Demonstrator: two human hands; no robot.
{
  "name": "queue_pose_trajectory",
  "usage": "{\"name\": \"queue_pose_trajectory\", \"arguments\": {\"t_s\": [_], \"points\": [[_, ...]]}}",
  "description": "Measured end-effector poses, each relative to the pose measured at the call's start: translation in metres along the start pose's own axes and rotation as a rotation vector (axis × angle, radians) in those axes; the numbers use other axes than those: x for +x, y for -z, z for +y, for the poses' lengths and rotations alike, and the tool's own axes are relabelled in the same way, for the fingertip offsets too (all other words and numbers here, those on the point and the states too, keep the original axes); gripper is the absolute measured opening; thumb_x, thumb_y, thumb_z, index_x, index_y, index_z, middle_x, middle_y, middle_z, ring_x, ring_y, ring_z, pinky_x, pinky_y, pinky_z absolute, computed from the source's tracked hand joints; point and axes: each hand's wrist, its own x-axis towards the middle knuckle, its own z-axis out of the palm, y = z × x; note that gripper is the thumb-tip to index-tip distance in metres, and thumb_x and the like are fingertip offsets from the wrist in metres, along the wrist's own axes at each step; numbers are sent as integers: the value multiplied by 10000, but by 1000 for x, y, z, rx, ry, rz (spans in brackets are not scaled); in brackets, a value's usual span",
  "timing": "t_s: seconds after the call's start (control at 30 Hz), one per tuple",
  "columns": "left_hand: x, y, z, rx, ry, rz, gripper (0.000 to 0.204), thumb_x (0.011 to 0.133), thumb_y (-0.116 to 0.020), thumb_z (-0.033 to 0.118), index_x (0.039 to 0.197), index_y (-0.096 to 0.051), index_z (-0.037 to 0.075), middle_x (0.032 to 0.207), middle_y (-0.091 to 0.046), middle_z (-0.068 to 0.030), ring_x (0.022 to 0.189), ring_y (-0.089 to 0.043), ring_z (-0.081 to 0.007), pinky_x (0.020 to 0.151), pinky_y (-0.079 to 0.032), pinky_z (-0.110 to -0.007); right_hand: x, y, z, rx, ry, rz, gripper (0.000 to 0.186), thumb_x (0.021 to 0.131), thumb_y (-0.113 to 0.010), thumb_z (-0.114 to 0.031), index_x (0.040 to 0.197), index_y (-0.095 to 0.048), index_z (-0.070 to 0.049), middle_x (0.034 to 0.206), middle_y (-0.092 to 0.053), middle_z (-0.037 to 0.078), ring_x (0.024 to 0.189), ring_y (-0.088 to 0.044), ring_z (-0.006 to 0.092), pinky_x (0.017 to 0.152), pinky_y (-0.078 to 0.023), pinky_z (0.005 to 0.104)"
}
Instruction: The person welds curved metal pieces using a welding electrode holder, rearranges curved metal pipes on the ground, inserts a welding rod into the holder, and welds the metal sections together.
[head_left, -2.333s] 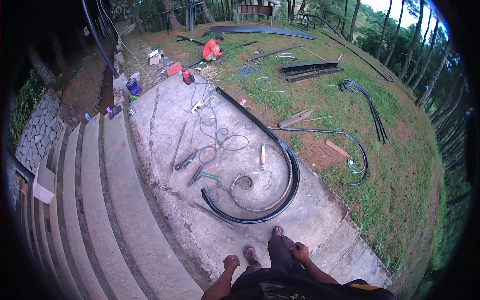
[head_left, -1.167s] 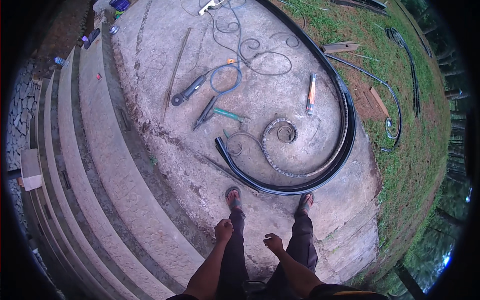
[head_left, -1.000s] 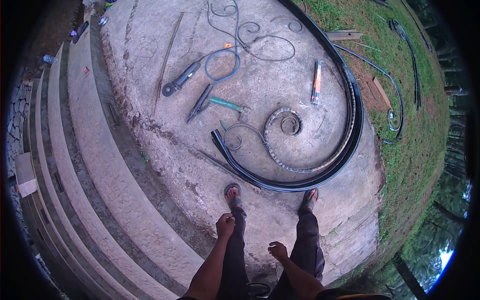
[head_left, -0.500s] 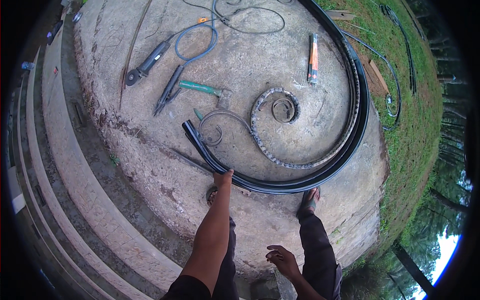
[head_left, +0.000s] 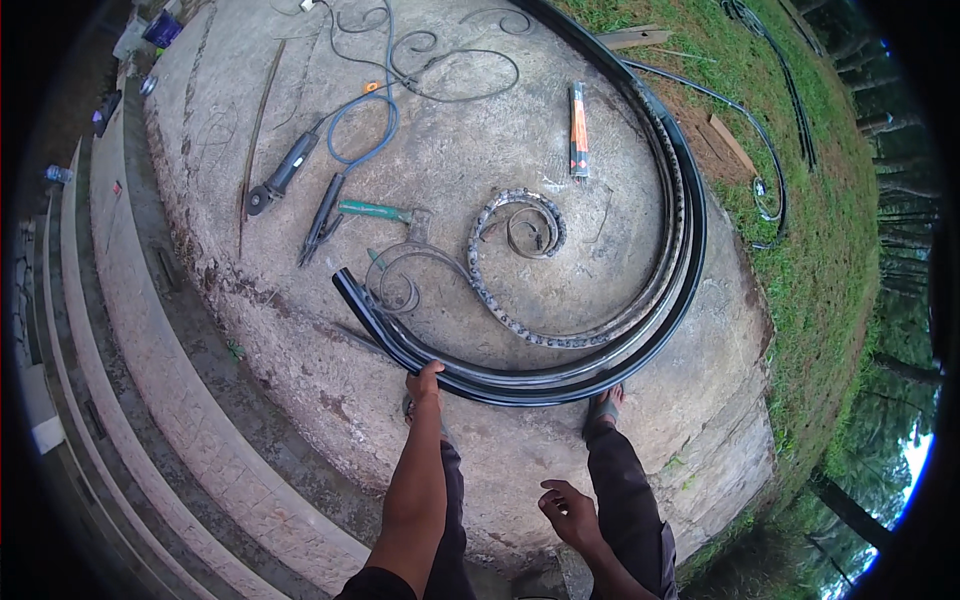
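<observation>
My left hand [head_left: 424, 378] grips the long black curved metal bar [head_left: 540, 392] near its lower left bend, just beyond my feet. My right hand [head_left: 568, 515] hangs lower, over my right leg, fingers loosely apart and empty. Inside the bar's curve lie a mottled metal spiral [head_left: 515, 325] and a thinner scrolled strip [head_left: 430, 254]. Above them are a green-handled hammer [head_left: 372, 210], an angle grinder [head_left: 286, 175], a dark clamp-like tool [head_left: 322, 215] on a blue cable and a long narrow orange-and-white package [head_left: 578, 130].
Concrete steps [head_left: 150, 350] curve down along the left of the concrete pad [head_left: 300, 330], with buckets [head_left: 160, 30] at the top. Grass [head_left: 800, 300] borders the right, holding wooden planks [head_left: 735, 145] and bent black bars [head_left: 790, 90]. Cords and thin scrolls [head_left: 455, 60] lie at the back.
The view has tipped down onto the pad. My left hand has reached forward and taken hold of the curved black bar. The bar's free end appears a little lower and further left.
</observation>
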Motion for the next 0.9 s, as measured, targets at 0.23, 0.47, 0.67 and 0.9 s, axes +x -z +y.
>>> {"name": "queue_pose_trajectory", "arguments": {"t_s": [0.23,0.47,0.67,0.9], "points": [[-140,14,59,-335,-72,-223,544,660,-681,-113,1189,-575,-51,931,-668,-115,763,-657,-237,796,-539,-350,-5,36,-8,-582,392,385,545,777,-751,-99,1292,-572,-80,1217,-615,180,1137,-579,404,947,-481,498],[-308,40,165,-449,-343,-219,551,661,-689,-122,1192,-569,-43,911,-658,-100,699,-638,-215,664,-547,-337,-44,83,-83,-755,582,520,734,742,-802,-134,1412,-501,-112,1406,-486,166,1335,-445,384,1100,-356,540],[-449,18,267,-474,-525,-342,563,693,-708,-115,1222,-521,-63,851,-645,-111,644,-629,-204,648,-546,-334,-82,113,-142,-721,678,633,768,735,-834,-211,1407,-489,-69,1405,-490,174,1344,-437,370,1123,-330,550],[-555,-26,346,-426,-780,-516,374,809,-765,-33,1098,-528,-22,931,-620,-93,737,-660,-177,679,-617,-355,-123,186,-218,-728,974,771,608,736,-801,-199,1261,-569,0,1188,-650,188,1129,-595,372,1002,-421,500]]}}
